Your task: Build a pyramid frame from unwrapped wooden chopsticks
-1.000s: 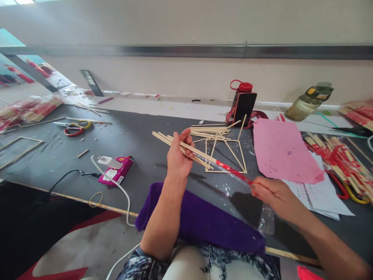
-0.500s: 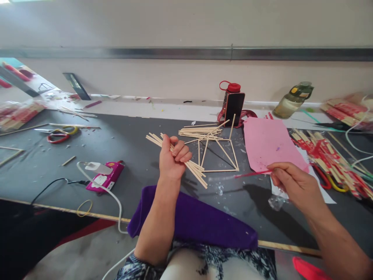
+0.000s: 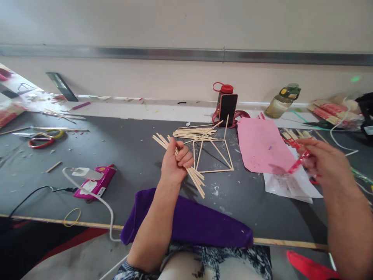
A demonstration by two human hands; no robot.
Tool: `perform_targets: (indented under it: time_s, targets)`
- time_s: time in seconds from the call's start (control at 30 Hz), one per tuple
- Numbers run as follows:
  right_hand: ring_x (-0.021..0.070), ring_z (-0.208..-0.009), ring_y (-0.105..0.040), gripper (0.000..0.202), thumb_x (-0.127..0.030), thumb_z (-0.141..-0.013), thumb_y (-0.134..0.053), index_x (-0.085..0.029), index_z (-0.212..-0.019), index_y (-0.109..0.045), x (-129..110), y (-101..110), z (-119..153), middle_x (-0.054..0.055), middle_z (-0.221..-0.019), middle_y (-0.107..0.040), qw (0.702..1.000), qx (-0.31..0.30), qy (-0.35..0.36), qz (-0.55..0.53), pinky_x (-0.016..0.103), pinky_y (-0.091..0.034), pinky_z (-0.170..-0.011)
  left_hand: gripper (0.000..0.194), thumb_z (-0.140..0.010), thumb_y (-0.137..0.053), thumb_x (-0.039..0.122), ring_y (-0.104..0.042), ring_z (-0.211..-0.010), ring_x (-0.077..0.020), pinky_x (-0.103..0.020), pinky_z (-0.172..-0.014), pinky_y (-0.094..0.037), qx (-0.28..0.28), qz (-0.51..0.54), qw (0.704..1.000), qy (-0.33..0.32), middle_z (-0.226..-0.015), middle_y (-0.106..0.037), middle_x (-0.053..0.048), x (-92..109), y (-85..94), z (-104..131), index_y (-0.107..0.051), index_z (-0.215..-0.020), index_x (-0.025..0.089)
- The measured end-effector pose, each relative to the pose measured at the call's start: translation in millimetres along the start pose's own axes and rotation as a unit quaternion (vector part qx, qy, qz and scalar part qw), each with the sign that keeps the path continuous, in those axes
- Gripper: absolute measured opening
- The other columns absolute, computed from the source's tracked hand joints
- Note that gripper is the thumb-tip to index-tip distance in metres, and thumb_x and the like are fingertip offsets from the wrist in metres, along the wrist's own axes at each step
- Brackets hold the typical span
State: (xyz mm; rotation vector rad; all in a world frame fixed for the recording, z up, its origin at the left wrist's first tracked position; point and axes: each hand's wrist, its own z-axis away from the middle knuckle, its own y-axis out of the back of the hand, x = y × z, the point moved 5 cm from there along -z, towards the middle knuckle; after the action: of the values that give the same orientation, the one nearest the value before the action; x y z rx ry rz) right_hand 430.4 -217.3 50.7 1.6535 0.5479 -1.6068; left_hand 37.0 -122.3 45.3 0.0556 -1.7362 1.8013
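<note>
My left hand (image 3: 177, 159) is closed around a bundle of thin wooden chopsticks (image 3: 196, 179), whose ends stick out on both sides of the fist. My right hand (image 3: 329, 161) pinches a red and clear plastic wrapper (image 3: 299, 161) over the white paper; it is slightly smeared by motion. Just beyond my left hand stands a frame of joined sticks (image 3: 214, 171), with a square base and slanting pieces. Behind that frame lies a pile of loose chopsticks (image 3: 192, 133). Part of a heap of red-wrapped chopsticks (image 3: 288, 134) shows behind my right hand.
A phone (image 3: 227, 111) leans on a red-capped bottle (image 3: 226, 89). Pink paper (image 3: 262, 146) overlaps white paper (image 3: 279, 186). A green-lidded bottle (image 3: 281, 102) stands by the wall. Scissors (image 3: 42, 140), a magenta box (image 3: 97, 182) with cables, and purple cloth (image 3: 204, 221) lie around.
My right hand has moved right and away from me, carrying the wrapper from beside the frame to over the papers. My left hand keeps its grip on the chopsticks. The view has shifted slightly right.
</note>
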Motion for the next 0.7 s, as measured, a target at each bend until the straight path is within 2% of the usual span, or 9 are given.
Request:
perform_targets:
  time_s: [0.07,0.13,0.2,0.27,0.33,0.4,0.47,0.53,0.7]
  targets:
    - [0.0074,-0.047,-0.039,0.037,-0.033,-0.074,-0.061,-0.014,-0.104,-0.068,-2,27,-28,0.005,-0.072,-0.058,0.993,0.087,0.030,0.074,0.028,-0.025,-0.045,0.050,-0.095,-0.033,0.047,-0.017,-0.032,-0.0046,-0.018,-0.034,-0.016,0.001,-0.002,1.000,0.005,-0.041,-0.022,0.007,-2,-0.4,0,-0.059,-0.065,0.016]
    - [0.0122,-0.053,-0.046,0.043,-0.044,-0.075,-0.059,-0.012,-0.102,-0.070,0,48,-56,0.011,-0.076,-0.062,0.960,0.153,0.028,0.231,0.033,-0.029,-0.050,0.050,-0.095,-0.033,0.046,-0.017,-0.032,-0.0047,-0.018,-0.034,-0.016,-0.002,-0.005,1.000,0.010,-0.040,-0.021,0.007,-3,-1.6,0,-0.059,-0.064,0.016]
    - [0.0217,-0.069,-0.056,0.047,-0.049,-0.072,-0.062,-0.008,-0.092,-0.072,7,52,-81,0.019,-0.087,-0.065,0.891,0.130,-0.001,0.434,0.038,-0.031,-0.056,0.050,-0.095,-0.033,0.045,-0.017,-0.032,-0.0048,-0.018,-0.034,-0.017,-0.006,-0.010,1.000,0.012,-0.040,-0.021,0.007,-5,-2.9,0,-0.059,-0.065,0.016]
    - [0.0307,-0.085,-0.060,0.058,-0.057,-0.073,-0.058,-0.005,-0.094,-0.072,19,48,-100,0.026,-0.097,-0.064,0.829,0.088,-0.044,0.551,0.040,-0.032,-0.060,0.050,-0.096,-0.031,0.044,-0.018,-0.032,-0.0049,-0.018,-0.034,-0.017,-0.009,-0.013,1.000,0.012,-0.040,-0.021,0.007,-6,-3.6,0,-0.059,-0.065,0.016]
    - [0.0349,-0.095,-0.059,0.066,-0.059,-0.074,-0.056,-0.001,-0.103,-0.069,29,41,-113,0.031,-0.103,-0.062,0.791,0.081,-0.066,0.603,0.041,-0.034,-0.062,0.050,-0.096,-0.031,0.044,-0.018,-0.032,-0.0049,-0.018,-0.035,-0.018,-0.007,-0.016,1.000,0.009,-0.040,-0.022,0.007,-6,-3.5,0,-0.059,-0.066,0.016]
    - [0.0352,-0.098,-0.059,0.061,-0.048,-0.073,-0.061,-0.001,-0.110,-0.065,36,37,-121,0.031,-0.106,-0.061,0.769,0.085,-0.081,0.628,0.040,-0.037,-0.064,0.050,-0.096,-0.031,0.044,-0.018,-0.032,-0.0049,-0.017,-0.035,-0.018,-0.001,-0.019,1.000,0.006,-0.040,-0.023,0.007,-6,-2.8,0,-0.059,-0.066,0.016]
    - [0.0340,-0.095,-0.060,0.049,-0.034,-0.069,-0.065,-0.007,-0.110,-0.067,41,38,-126,0.026,-0.108,-0.063,0.763,0.080,-0.093,0.635,0.039,-0.039,-0.064,0.049,-0.096,-0.032,0.043,-0.018,-0.032,-0.0047,-0.017,-0.035,-0.018,0.003,-0.021,1.000,0.005,-0.040,-0.023,0.007,-6,-2.4,0,-0.059,-0.066,0.015]
    - [0.0311,-0.087,-0.061,0.037,-0.030,-0.069,-0.065,-0.016,-0.103,-0.070,42,43,-129,0.021,-0.105,-0.065,0.778,0.081,-0.081,0.618,0.038,-0.039,-0.061,0.049,-0.096,-0.032,0.043,-0.018,-0.031,-0.0047,-0.017,-0.035,-0.018,0.003,-0.023,1.000,0.005,-0.040,-0.023,0.007,-6,-2.4,0,-0.059,-0.066,0.015]
    - [0.0164,-0.052,-0.053,0.030,-0.035,-0.078,-0.063,-0.013,-0.095,-0.071,30,54,-125,0.011,-0.069,-0.067,0.876,0.105,0.048,0.468,0.031,-0.037,-0.051,0.047,-0.095,-0.034,0.043,-0.019,-0.031,-0.0046,-0.017,-0.035,-0.018,-0.006,-0.027,1.000,0.009,-0.040,-0.024,0.007,-7,-2.3,0,-0.059,-0.066,0.016]
